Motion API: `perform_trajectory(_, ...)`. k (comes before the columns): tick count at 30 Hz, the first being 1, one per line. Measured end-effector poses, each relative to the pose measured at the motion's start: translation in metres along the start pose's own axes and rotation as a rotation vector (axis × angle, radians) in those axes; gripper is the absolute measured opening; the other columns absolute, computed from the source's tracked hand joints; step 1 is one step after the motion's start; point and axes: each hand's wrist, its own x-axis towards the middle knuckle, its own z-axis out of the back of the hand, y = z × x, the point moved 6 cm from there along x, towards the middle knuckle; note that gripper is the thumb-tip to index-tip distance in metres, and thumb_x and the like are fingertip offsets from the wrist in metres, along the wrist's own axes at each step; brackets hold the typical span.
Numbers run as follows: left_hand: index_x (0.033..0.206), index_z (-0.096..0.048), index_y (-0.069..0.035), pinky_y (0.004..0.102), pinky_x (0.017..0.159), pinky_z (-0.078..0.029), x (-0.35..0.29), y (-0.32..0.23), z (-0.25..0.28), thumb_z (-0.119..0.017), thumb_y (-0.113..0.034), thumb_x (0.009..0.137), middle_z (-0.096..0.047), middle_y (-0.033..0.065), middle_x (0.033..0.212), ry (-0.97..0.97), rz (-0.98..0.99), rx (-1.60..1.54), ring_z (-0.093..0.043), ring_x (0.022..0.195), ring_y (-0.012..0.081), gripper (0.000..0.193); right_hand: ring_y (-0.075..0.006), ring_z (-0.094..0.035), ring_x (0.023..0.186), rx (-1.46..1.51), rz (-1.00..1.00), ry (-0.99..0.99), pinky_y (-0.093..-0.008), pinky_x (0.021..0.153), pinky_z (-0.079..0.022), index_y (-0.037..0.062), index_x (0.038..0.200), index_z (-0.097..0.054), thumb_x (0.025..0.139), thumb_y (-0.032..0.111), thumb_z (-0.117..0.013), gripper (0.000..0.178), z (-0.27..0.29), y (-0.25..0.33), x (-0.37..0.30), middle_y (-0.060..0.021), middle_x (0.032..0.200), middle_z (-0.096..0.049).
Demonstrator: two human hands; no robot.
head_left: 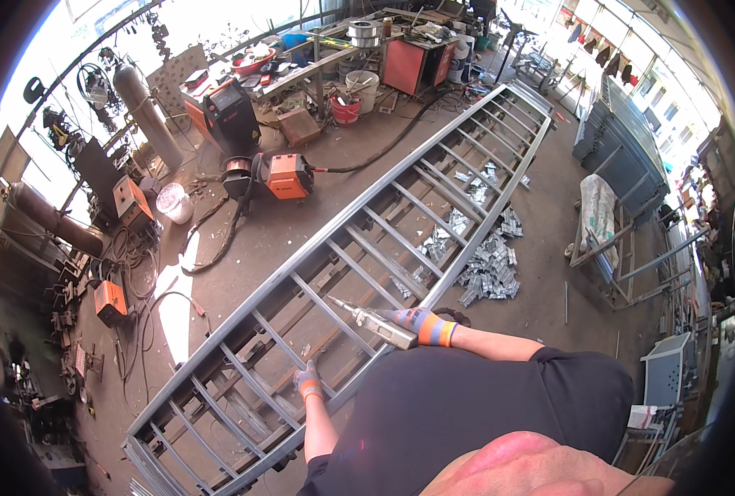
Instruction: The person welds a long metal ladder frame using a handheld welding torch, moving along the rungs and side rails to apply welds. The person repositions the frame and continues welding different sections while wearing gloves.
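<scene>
A long, ladder-like metal frame (328, 236) with many crossbars stretches diagonally in front of me, its near rail against my body. My right hand (421, 324), in a grey glove with an orange and purple cuff, is wrapped round a grey hand-held power tool (384, 327). The tool's thin pointed nose reaches left over the frame; its exact kind is unclear. My left hand (308, 380), gloved alike, is closed at the near end of a crossbar (276, 337) farther left, its fingers partly hidden.
Small shiny metal pieces (491, 264) lie heaped on the floor beside and under the frame. Orange welding machines (289, 176) with cables, gas cylinders (147, 116) and a cluttered bench (293, 78) stand beyond. At right are stacked grey panels (620, 136) and a metal rack (632, 273).
</scene>
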Motion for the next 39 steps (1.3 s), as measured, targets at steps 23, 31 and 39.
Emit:
perform_trajectory(23,0.104,-0.074,0.008,0.0508,0.097,-0.052,-0.004,-0.002,0.003,-0.070,-0.055,0.087,-0.074,0.0317,0.107,0.020,0.019,0.000,-0.070,0.108,0.0452,0.065,-0.0444,-0.064,0.120,0.016,0.002,0.026,-0.0468,0.095,-0.054,0.0114,0.161,-0.033,0.071,0.011,-0.080,0.101,-0.006,-0.008,0.001,-0.0232,0.126,-0.068)
perform_trajectory(31,0.110,-0.071,0.013,0.0521,0.099,-0.049,-0.005,-0.004,0.004,-0.067,-0.056,0.087,-0.070,0.0384,0.115,0.044,0.024,0.022,-0.066,0.115,0.0511,0.073,-0.0446,-0.065,0.117,-0.006,-0.005,0.025,-0.0462,0.092,-0.055,0.0105,0.156,-0.039,0.074,0.014,-0.078,0.091,-0.007,-0.011,0.002,-0.0236,0.124,-0.068)
perform_trajectory(39,0.110,-0.072,0.012,0.0512,0.100,-0.049,-0.001,0.000,-0.001,-0.066,-0.057,0.088,-0.070,0.0373,0.116,0.037,0.002,0.011,-0.066,0.116,0.0503,0.073,-0.0443,-0.067,0.114,-0.016,0.013,-0.021,-0.0460,0.091,-0.055,0.0097,0.149,-0.045,0.076,0.016,-0.077,0.080,-0.003,-0.008,0.001,-0.0235,0.118,-0.069)
